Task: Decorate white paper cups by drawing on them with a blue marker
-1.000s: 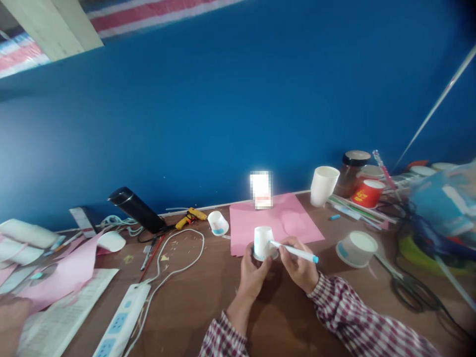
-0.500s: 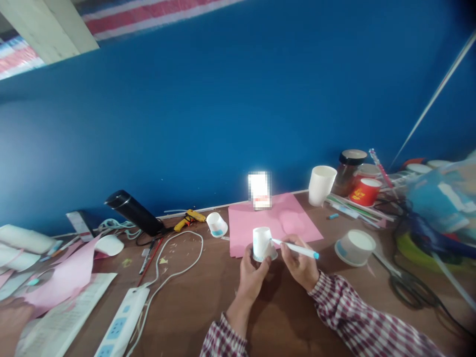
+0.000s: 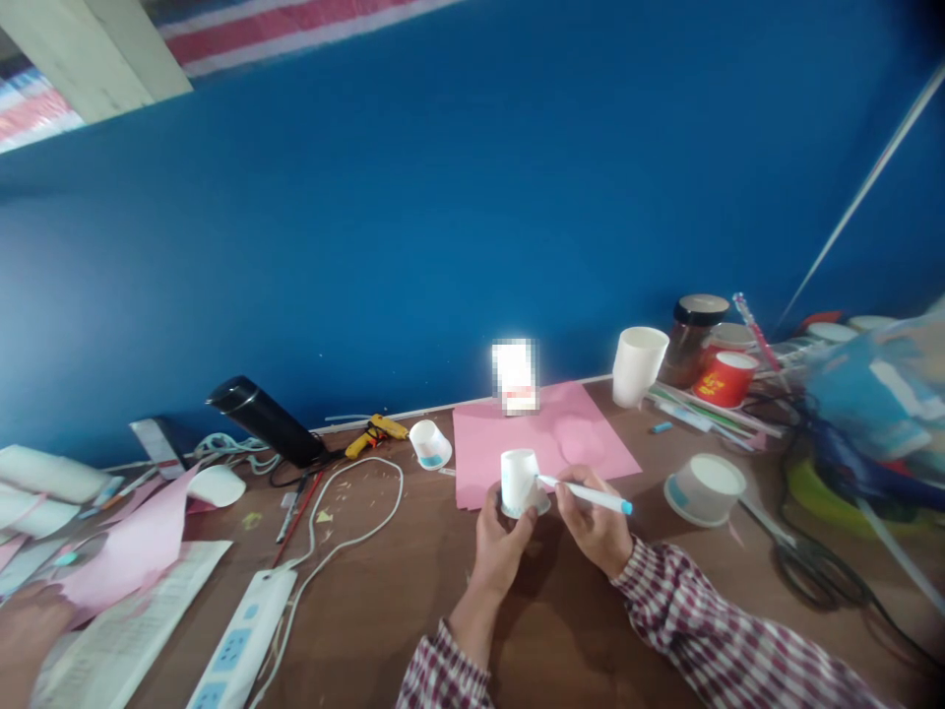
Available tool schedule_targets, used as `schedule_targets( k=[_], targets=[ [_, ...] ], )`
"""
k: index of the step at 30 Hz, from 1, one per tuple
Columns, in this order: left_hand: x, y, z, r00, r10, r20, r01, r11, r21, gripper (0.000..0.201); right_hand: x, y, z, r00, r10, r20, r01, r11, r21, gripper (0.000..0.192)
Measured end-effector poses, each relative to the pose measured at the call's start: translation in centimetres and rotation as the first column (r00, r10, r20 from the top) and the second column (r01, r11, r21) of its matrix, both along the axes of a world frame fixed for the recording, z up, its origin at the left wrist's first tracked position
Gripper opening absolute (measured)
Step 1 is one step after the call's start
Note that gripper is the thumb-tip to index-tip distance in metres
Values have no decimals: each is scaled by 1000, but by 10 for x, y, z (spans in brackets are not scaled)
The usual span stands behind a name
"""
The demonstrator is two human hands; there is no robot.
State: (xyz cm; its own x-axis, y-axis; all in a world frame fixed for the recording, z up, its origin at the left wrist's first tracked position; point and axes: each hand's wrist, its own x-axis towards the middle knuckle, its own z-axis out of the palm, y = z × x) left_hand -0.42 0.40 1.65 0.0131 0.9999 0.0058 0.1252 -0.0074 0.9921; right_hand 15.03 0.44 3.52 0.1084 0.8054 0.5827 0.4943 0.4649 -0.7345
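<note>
Here, left hand pinches inverted paper cup; right hand grips marker, long axis pointing left, tip touching cup wall.

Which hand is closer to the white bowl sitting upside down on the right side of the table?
Right. The right hand, holding the marker, is just left of the upturned white bowl. The left hand holds the small paper cup, farther left.
</note>
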Motion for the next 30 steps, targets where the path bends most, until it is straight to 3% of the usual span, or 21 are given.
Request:
schedule_targets(
  k=[30],
  targets=[
    [1,-1,1,1000,-11,5,11,1000,-6,50,1,1,0,999,-22,-39,21,1000,-20,9]
  ],
)
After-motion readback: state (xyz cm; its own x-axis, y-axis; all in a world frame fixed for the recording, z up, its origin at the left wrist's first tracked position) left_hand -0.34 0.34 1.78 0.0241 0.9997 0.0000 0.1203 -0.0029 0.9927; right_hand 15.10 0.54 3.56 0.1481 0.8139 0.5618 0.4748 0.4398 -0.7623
